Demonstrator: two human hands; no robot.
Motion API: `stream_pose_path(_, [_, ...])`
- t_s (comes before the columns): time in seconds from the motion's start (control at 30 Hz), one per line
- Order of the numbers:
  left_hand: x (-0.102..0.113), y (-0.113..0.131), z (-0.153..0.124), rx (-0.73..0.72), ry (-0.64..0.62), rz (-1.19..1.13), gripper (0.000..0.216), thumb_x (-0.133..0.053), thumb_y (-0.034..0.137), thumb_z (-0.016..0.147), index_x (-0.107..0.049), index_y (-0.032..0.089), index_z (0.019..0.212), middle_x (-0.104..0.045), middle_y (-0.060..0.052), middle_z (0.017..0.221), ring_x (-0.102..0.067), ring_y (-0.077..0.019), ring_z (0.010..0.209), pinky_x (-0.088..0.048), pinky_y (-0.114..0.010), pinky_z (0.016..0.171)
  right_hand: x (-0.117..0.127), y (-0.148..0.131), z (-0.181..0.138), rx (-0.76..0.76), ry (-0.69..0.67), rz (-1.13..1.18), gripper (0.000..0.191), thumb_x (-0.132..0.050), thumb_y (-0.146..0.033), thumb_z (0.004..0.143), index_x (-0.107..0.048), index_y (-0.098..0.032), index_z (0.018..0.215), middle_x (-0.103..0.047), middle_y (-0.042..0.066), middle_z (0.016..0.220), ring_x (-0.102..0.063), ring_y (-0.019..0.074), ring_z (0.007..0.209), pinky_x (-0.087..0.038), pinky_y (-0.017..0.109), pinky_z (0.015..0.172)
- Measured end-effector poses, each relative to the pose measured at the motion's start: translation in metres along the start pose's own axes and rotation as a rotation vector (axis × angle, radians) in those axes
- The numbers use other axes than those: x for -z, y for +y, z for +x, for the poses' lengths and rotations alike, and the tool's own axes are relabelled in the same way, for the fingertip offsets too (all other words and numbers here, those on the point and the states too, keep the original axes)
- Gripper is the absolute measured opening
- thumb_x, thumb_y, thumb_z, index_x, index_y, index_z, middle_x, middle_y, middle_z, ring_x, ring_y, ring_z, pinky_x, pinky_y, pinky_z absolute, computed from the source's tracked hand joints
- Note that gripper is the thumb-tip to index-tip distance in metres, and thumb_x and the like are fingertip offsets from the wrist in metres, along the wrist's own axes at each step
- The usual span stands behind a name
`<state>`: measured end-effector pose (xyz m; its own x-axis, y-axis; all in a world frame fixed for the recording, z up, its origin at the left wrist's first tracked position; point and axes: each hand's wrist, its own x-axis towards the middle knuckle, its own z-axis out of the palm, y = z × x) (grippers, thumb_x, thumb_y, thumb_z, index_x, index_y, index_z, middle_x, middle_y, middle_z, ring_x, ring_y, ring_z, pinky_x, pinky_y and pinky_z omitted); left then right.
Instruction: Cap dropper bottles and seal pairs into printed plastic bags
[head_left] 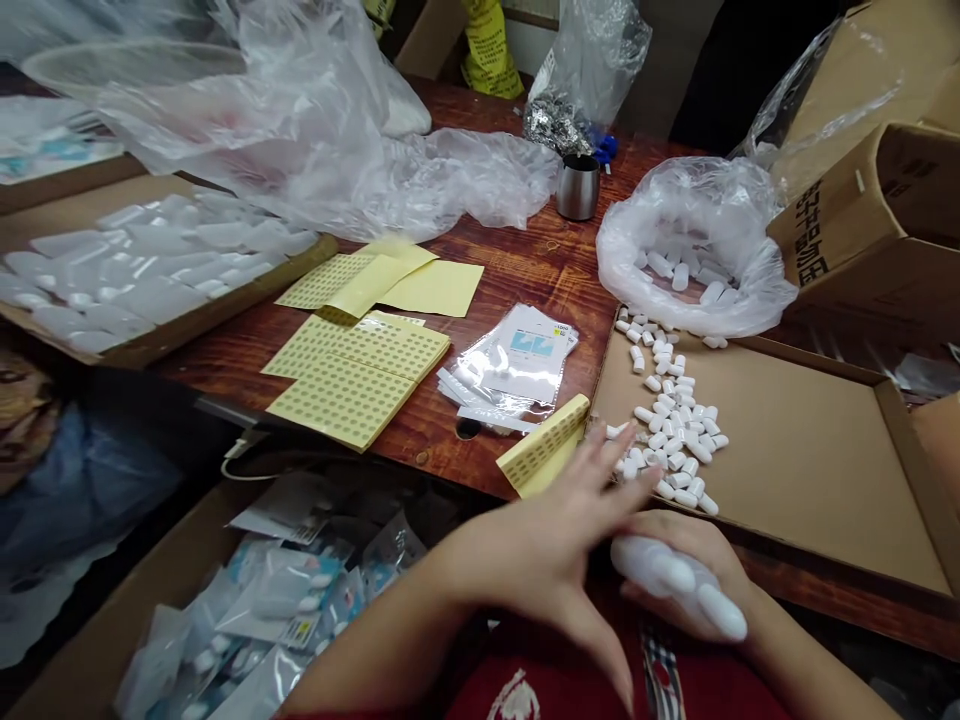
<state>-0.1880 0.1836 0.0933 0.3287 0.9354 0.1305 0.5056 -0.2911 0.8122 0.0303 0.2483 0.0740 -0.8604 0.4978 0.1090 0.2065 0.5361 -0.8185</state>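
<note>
My left hand (pixel 559 545) is open, fingers stretched toward the heap of small white caps (pixel 675 440) in the cardboard tray (pixel 810 450). Its fingertips almost touch the nearest caps and a curled yellow sticker sheet (pixel 544 445). My right hand (pixel 690 580) lies below it, near my lap, closed around white plastic pieces (pixel 679 580) whose rounded ends stick out to the right.
A clear bag of white caps (pixel 694 250) sits behind the tray. Yellow sticker sheets (pixel 360 370), printed plastic pouches (pixel 517 365), a metal cup (pixel 577 187) and crumpled plastic lie on the wooden table. Cardboard boxes hold packed items at the left and bottom left.
</note>
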Motion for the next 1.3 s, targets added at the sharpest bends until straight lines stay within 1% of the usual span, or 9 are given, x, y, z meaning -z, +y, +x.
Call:
stream_pose_path(0.03, [0.012,-0.009,-0.004,0.111,0.128,0.04,0.074,-0.061,0.062,0.076,-0.047,0.025,0.138,-0.049,-0.016,0.14,-0.043,-0.0388,0.13,-0.034,-0.051,0.106,0.002,0.0,-0.001,-0.006,0.033,-0.013,0.039,-0.067,-0.036,0.08,-0.062,-0.024,0.116,-0.073,0.006,0.104,-0.072,0.0207,0.088,-0.06,0.028,0.078])
stream_pose_path(0.1, [0.037,-0.031,-0.01,0.469,0.609,0.273,0.051,-0.04,0.056,0.09,-0.061,0.019,0.118,-0.063,-0.017,0.112,-0.056,-0.0349,0.112,-0.04,-0.047,0.099,0.006,0.002,-0.003,-0.042,0.099,-0.066,0.039,-0.066,-0.031,0.081,-0.059,-0.023,0.118,-0.073,0.007,0.105,-0.071,0.0217,0.091,-0.06,0.029,0.077])
stream_pose_path(0.17, [0.059,-0.054,-0.009,0.792,0.784,0.58,0.051,-0.041,0.056,0.089,-0.066,0.014,0.101,-0.061,-0.021,0.105,-0.053,-0.0393,0.109,-0.037,-0.05,0.098,0.008,0.006,-0.007,-0.047,0.106,-0.123,0.043,-0.064,-0.025,0.081,-0.055,-0.023,0.123,-0.07,0.008,0.114,-0.069,0.0226,0.099,-0.059,0.031,0.083])
stream_pose_path(0.4, [0.083,-0.093,0.024,1.155,0.423,0.624,0.065,-0.065,0.07,0.063,-0.069,0.012,0.091,-0.057,-0.025,0.114,-0.046,-0.0449,0.115,-0.036,-0.049,0.1,0.008,0.01,-0.008,0.086,-0.08,-0.123,0.048,-0.058,-0.025,0.081,-0.052,-0.02,0.129,-0.065,0.011,0.124,-0.064,0.0219,0.112,-0.053,0.033,0.095])
stream_pose_path(0.57, [0.083,-0.094,0.026,1.096,0.469,0.601,0.048,-0.059,0.062,0.074,-0.071,0.017,0.085,-0.061,-0.021,0.112,-0.051,-0.0414,0.113,-0.039,-0.048,0.097,0.009,0.012,-0.012,0.057,-0.101,-0.095,0.049,-0.057,-0.027,0.081,-0.051,-0.02,0.129,-0.064,0.012,0.125,-0.063,0.022,0.114,-0.051,0.034,0.096])
stream_pose_path(0.77, [0.084,-0.101,0.031,1.198,0.459,0.628,0.079,-0.063,0.073,0.062,-0.064,0.009,0.107,-0.061,-0.027,0.119,-0.052,-0.0435,0.115,-0.04,-0.047,0.096,0.001,0.022,-0.019,0.054,-0.032,-0.028,0.047,-0.055,-0.03,0.083,-0.052,-0.021,0.13,-0.065,0.01,0.123,-0.063,0.0219,0.112,-0.051,0.035,0.096])
stream_pose_path(0.97, [0.092,-0.103,0.032,1.228,0.334,0.558,0.067,-0.062,0.073,0.062,-0.065,0.013,0.092,-0.068,-0.024,0.102,-0.06,-0.0436,0.102,-0.046,-0.048,0.085,0.002,0.025,-0.024,0.053,-0.008,-0.031,0.048,-0.055,-0.031,0.085,-0.051,-0.021,0.131,-0.066,0.01,0.122,-0.063,0.0214,0.111,-0.051,0.035,0.096])
stream_pose_path(1.17, [0.09,-0.057,0.016,0.923,0.779,0.276,0.045,-0.062,0.053,0.078,-0.061,0.015,0.101,-0.071,-0.013,0.1,-0.066,-0.0319,0.09,-0.053,-0.049,0.081,0.006,0.022,-0.026,0.023,0.007,-0.01,0.048,-0.058,-0.03,0.082,-0.052,-0.022,0.129,-0.064,0.01,0.123,-0.063,0.0226,0.112,-0.051,0.036,0.096])
stream_pose_path(1.3, [0.064,-0.009,0.013,0.468,1.221,-0.161,0.034,-0.065,0.044,0.081,-0.059,0.024,0.108,-0.072,-0.001,0.109,-0.066,-0.0263,0.104,-0.053,-0.046,0.091,0.013,0.007,-0.019,-0.091,-0.02,0.093,0.046,-0.065,-0.028,0.078,-0.056,-0.022,0.123,-0.068,0.009,0.115,-0.067,0.0206,0.101,-0.053,0.033,0.09])
